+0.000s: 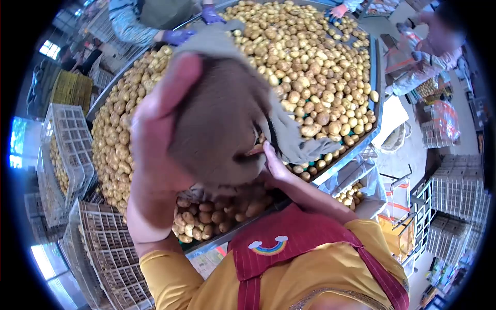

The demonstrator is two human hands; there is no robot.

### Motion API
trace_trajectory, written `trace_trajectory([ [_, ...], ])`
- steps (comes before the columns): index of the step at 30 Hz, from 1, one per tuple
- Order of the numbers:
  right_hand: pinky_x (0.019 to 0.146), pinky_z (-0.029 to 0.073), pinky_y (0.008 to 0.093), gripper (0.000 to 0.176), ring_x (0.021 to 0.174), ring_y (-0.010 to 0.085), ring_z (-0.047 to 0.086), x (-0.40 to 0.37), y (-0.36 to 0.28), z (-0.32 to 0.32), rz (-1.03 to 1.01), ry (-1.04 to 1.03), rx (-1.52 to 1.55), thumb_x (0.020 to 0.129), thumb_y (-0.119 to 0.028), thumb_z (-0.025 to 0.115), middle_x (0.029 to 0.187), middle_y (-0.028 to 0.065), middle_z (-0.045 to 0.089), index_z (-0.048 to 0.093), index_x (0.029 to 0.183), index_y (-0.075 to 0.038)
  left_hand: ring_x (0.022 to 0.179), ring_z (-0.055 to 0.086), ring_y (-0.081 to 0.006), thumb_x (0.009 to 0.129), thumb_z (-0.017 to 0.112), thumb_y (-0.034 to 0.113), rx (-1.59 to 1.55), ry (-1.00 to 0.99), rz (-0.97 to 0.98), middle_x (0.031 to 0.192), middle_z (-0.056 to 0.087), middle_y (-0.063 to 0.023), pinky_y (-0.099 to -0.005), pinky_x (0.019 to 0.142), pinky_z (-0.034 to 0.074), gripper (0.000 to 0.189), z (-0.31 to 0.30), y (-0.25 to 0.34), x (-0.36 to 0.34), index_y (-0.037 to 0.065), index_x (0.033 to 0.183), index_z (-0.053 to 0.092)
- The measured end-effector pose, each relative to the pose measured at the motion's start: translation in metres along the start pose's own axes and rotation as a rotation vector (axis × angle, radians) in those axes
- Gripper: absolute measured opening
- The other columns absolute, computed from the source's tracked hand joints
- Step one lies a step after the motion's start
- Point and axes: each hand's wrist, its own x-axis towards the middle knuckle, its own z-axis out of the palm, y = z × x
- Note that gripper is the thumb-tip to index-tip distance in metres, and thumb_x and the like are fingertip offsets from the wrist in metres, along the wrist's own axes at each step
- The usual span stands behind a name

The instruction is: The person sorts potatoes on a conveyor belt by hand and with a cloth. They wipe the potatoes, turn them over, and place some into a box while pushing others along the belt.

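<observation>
A grey-brown cloth (pixel 219 119) is held up close to the camera, bunched and creased, with one loose end hanging to the right over the potatoes. My left hand (pixel 160 129) grips its left side, the thumb bent along the top edge; this hand is blurred. At the cloth's lower right, my right hand (pixel 274 163) is closed on a fold, its fingers partly hidden by the fabric. Behind and below the cloth, potatoes (pixel 320 77) fill a large metal-edged sorting table (pixel 380 98).
Across the table are a co-worker's purple-gloved hands (pixel 178 36) and another person's gloved hand (pixel 338 11). A further person (pixel 429 57) is at the right. Plastic crates (pixel 111 248) stand at the left, with stacked crates (pixel 454 186) at the right. A lined container (pixel 356 181) holds potatoes.
</observation>
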Motion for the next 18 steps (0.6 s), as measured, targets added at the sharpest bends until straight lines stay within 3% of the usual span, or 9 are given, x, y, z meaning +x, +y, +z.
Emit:
trace_trajectory([
  [2, 0.106, 0.047, 0.0484, 0.057, 0.131, 0.0272, 0.052, -0.007, -0.025, 0.023, -0.097, -0.086, 0.299, 0.106, -0.048, 0.044, 0.142, 0.0093, 0.056, 0.046, 0.148, -0.01, 0.105, 0.071, -0.0296, 0.107, 0.047, 0.035, 0.12, 0.031, 0.219, 0.12, 0.068, -0.0196, -0.0412, 0.096, 0.058, 0.051, 0.022, -0.004, -0.008, -0.008, 0.134, 0.055],
  [3, 0.111, 0.043, 0.0498, 0.059, 0.135, 0.0285, 0.05, -0.007, -0.035, 0.025, -0.28, -0.078, 0.029, 0.105, -0.048, 0.048, 0.147, 0.0104, 0.053, 0.045, 0.15, -0.01, 0.104, 0.071, -0.0294, 0.107, 0.045, 0.037, 0.215, 0.087, 0.316, 0.119, 0.069, -0.0194, -0.0411, 0.095, 0.058, 0.053, 0.03, -0.005, -0.01, -0.007, 0.134, 0.055],
  [6, 0.114, 0.041, 0.0457, 0.054, 0.134, 0.0269, 0.052, -0.03, -0.083, 0.022, -0.383, -0.379, 0.155, 0.102, -0.035, 0.058, 0.147, 0.0099, 0.055, 0.051, 0.147, -0.007, 0.099, 0.072, -0.0287, 0.107, 0.039, 0.046, 0.381, 0.288, 0.408, 0.114, 0.07, -0.0183, -0.0413, 0.089, 0.059, 0.058, 0.024, 0.0, -0.008, -0.003, 0.133, 0.057],
  [9, 0.112, 0.043, 0.0411, 0.052, 0.128, 0.0238, 0.056, -0.1, -0.129, 0.009, -0.371, 0.086, -0.433, 0.097, -0.026, 0.065, 0.141, 0.0092, 0.06, 0.054, 0.143, -0.004, 0.101, 0.07, -0.0273, 0.107, 0.043, 0.044, -0.032, 0.142, 0.156, 0.119, 0.07, -0.0152, -0.0392, 0.089, 0.058, 0.053, -0.068, 0.038, -0.02, -0.001, 0.131, 0.059],
  [11, 0.11, 0.044, 0.0381, 0.052, 0.125, 0.0217, 0.058, -0.147, -0.147, 0.012, -0.28, 0.359, -0.811, 0.094, -0.02, 0.07, 0.136, 0.0087, 0.063, 0.056, 0.141, -0.002, 0.101, 0.069, -0.0255, 0.105, 0.05, 0.04, -0.022, 0.363, 0.185, 0.119, 0.07, -0.0116, -0.0383, 0.088, 0.056, 0.045, -0.131, 0.045, -0.025, 0.002, 0.126, 0.061],
  [12, 0.109, 0.044, 0.0365, 0.052, 0.123, 0.0207, 0.059, -0.171, -0.153, 0.016, -0.25, 0.429, -0.895, 0.092, -0.017, 0.072, 0.134, 0.0085, 0.064, 0.057, 0.14, -0.001, 0.1, 0.068, -0.0245, 0.104, 0.053, 0.037, 0.076, 0.639, 0.343, 0.118, 0.07, -0.0096, -0.0379, 0.087, 0.056, 0.04, -0.139, 0.027, -0.017, 0.003, 0.123, 0.063],
  [15, 0.104, 0.047, 0.0342, 0.057, 0.116, 0.0188, 0.063, -0.215, -0.177, 0.018, -0.262, 0.382, -0.871, 0.087, -0.022, 0.081, 0.125, 0.0069, 0.068, 0.06, 0.134, 0.001, 0.102, 0.068, -0.031, 0.105, 0.045, 0.042, 0.129, 0.861, 0.19, 0.111, 0.073, -0.0128, -0.0475, 0.093, 0.054, 0.046, -0.135, 0.006, -0.01, 0.003, 0.12, 0.066],
  [16, 0.103, 0.047, 0.0343, 0.057, 0.114, 0.0183, 0.064, -0.227, -0.19, 0.01, -0.169, 0.372, -0.84, 0.088, -0.026, 0.081, 0.124, 0.0054, 0.069, 0.061, 0.134, 0.0, 0.109, 0.067, -0.0323, 0.106, 0.043, 0.043, 0.069, 0.838, 0.135, 0.118, 0.072, -0.0144, -0.0486, 0.098, 0.053, 0.05, -0.146, 0.005, -0.008, 0.001, 0.121, 0.066],
  [18, 0.104, 0.046, 0.0347, 0.051, 0.114, 0.0184, 0.064, -0.233, -0.213, -0.023, -0.318, 0.321, -0.686, 0.093, -0.036, 0.075, 0.119, 0.0048, 0.071, 0.064, 0.127, 0.0, 0.111, 0.066, -0.0342, 0.106, 0.042, 0.042, 0.04, 0.713, 0.145, 0.12, 0.071, -0.0157, -0.0503, 0.101, 0.051, 0.052, -0.161, 0.004, -0.004, -0.001, 0.122, 0.065],
])
